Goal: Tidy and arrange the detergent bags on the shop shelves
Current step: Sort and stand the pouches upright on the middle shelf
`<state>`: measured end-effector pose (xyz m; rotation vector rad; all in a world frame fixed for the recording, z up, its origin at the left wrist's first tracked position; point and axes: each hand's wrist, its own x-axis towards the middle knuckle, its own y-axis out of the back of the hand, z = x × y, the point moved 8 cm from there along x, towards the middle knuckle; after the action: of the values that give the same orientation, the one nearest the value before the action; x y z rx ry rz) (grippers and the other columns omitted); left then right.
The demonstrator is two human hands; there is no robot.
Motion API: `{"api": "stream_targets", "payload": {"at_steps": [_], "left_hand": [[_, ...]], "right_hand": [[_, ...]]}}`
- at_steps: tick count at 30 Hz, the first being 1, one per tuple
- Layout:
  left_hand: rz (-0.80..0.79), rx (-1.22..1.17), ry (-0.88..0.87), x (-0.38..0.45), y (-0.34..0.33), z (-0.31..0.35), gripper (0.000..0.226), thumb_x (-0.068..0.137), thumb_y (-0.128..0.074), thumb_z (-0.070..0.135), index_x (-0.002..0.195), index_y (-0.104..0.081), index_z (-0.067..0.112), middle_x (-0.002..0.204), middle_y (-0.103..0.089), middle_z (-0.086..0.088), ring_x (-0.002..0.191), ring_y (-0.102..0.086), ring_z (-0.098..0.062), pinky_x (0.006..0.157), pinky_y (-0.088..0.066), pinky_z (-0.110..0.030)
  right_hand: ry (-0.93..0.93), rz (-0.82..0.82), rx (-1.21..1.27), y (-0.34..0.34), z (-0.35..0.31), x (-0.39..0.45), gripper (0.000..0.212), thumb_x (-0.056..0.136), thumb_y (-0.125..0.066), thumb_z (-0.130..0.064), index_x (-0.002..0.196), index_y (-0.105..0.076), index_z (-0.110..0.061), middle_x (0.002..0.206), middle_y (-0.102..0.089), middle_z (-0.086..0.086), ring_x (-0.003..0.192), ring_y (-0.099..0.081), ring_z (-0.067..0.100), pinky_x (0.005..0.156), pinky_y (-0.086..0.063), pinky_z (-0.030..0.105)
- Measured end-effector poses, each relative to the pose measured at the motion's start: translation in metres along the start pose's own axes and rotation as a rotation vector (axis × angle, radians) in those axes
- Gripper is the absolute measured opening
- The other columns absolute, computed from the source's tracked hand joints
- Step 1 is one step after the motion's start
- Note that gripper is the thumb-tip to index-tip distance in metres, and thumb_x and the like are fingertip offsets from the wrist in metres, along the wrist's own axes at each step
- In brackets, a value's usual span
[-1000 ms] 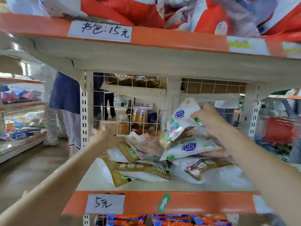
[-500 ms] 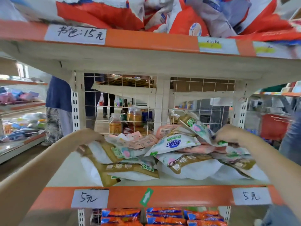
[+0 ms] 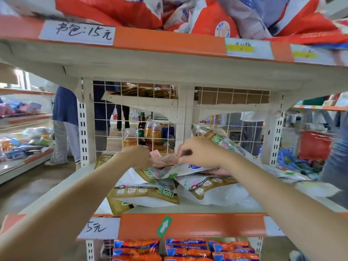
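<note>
Both arms reach far over the shelf (image 3: pixel 188 209); left hand (image 3: pixel 138 157) and right hand (image 3: pixel 199 151), fingers curled, pinch a pink detergent bag (image 3: pixel 165 160).

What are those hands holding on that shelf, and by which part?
Both hands grip the pink bag atop the pile: the left hand at its left end, the right hand pinching its right edge.

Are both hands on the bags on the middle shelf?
Yes, the left hand and right hand both touch the pile of bags there.
</note>
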<state>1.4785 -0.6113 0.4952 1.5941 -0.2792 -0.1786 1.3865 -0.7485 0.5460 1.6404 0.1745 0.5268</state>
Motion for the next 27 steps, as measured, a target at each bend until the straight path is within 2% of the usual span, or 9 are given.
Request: {"api": "stream_targets", "payload": {"at_steps": [2,5,8,12,16,19,22,24,27], "left_hand": [[0.135,0.005,0.077,0.004,0.012,-0.018,0.030,0.098,-0.041,0.021,0.109,-0.063,0.005,0.101,-0.062,-0.009,0.092,-0.061,-0.024,0.068,-0.049,-0.030],[0.244,0.077,0.202,0.003,0.024,-0.051,0.026,0.095,-0.044,0.013,0.112,-0.063,0.008,0.113,-0.063,-0.010,0.102,-0.062,-0.027,0.075,-0.050,-0.034],[0.254,0.009,0.310,-0.003,0.021,-0.090,0.028,0.094,-0.043,0.018,0.112,-0.062,0.008,0.113,-0.063,-0.010,0.102,-0.061,-0.027,0.076,-0.048,-0.033],[0.213,-0.254,0.302,-0.009,0.006,-0.118,0.031,0.099,-0.043,0.022,0.119,-0.058,0.006,0.114,-0.061,-0.011,0.105,-0.059,-0.029,0.089,-0.050,-0.034],[0.344,-0.518,0.357,-0.015,0.007,-0.141,0.028,0.094,-0.051,0.028,0.103,-0.070,0.010,0.088,-0.063,-0.005,0.079,-0.059,-0.022,0.076,-0.051,-0.031],[0.411,-0.784,0.335,-0.013,0.005,-0.149,0.029,0.096,-0.049,0.029,0.093,-0.066,0.006,0.085,-0.063,-0.012,0.075,-0.058,-0.025,0.073,-0.048,-0.036],[0.292,-1.193,0.200,-0.015,0.007,-0.126,0.060,0.099,-0.024,0.053,0.075,-0.068,0.019,0.068,-0.069,-0.002,0.075,-0.058,-0.024,0.083,-0.044,-0.039],[0.217,-1.229,0.147,-0.021,0.008,-0.109,0.078,0.092,-0.005,0.065,0.085,-0.072,0.026,0.071,-0.073,0.004,0.086,-0.063,-0.022,0.093,-0.041,-0.038],[0.095,-1.054,0.099,-0.024,-0.002,-0.091,0.090,0.085,-0.002,0.074,0.111,-0.066,0.017,0.100,-0.069,-0.001,0.097,-0.059,-0.021,0.107,-0.033,-0.036]], "right_hand": [[0.116,-0.131,-0.037,-0.019,-0.036,0.004,0.027,0.093,-0.055,-0.033,0.102,-0.070,-0.013,0.085,-0.062,-0.012,0.078,-0.057,0.012,0.072,-0.048,0.030],[0.165,-0.232,-0.145,-0.046,-0.062,0.019,0.038,0.093,-0.052,-0.043,0.096,-0.064,-0.007,0.078,-0.056,-0.001,0.070,-0.048,0.017,0.053,-0.035,0.029],[0.140,-0.263,-0.224,-0.068,-0.072,0.038,0.047,0.088,-0.053,-0.055,0.091,-0.056,-0.008,0.084,-0.057,0.006,0.075,-0.054,0.023,0.054,-0.038,0.029],[0.125,-0.233,-0.241,-0.078,-0.083,0.058,0.041,0.090,-0.050,-0.048,0.092,-0.058,-0.008,0.081,-0.050,0.004,0.076,-0.057,0.025,0.059,-0.044,0.033],[0.102,-0.088,-0.072,-0.064,-0.081,0.078,0.021,0.096,-0.044,-0.010,0.081,-0.056,-0.003,0.078,-0.051,0.005,0.067,-0.052,0.020,0.063,-0.046,0.037],[-0.016,0.071,0.220,-0.037,-0.058,0.081,0.024,0.100,-0.037,-0.010,0.093,-0.058,0.000,0.079,-0.053,0.004,0.067,-0.055,0.018,0.059,-0.047,0.027],[-0.084,0.260,0.394,-0.012,-0.033,0.081,0.024,0.101,-0.037,-0.014,0.105,-0.055,0.001,0.101,-0.060,0.013,0.078,-0.058,0.020,0.067,-0.048,0.028],[-0.096,0.352,0.483,0.004,-0.025,0.076,0.024,0.101,-0.038,-0.016,0.111,-0.054,-0.002,0.109,-0.062,0.015,0.090,-0.062,0.025,0.079,-0.052,0.039],[-0.020,0.449,0.438,0.039,-0.024,0.067,0.024,0.102,-0.037,-0.017,0.118,-0.052,-0.007,0.109,-0.059,0.002,0.082,-0.056,0.013,0.070,-0.046,0.020]]}}
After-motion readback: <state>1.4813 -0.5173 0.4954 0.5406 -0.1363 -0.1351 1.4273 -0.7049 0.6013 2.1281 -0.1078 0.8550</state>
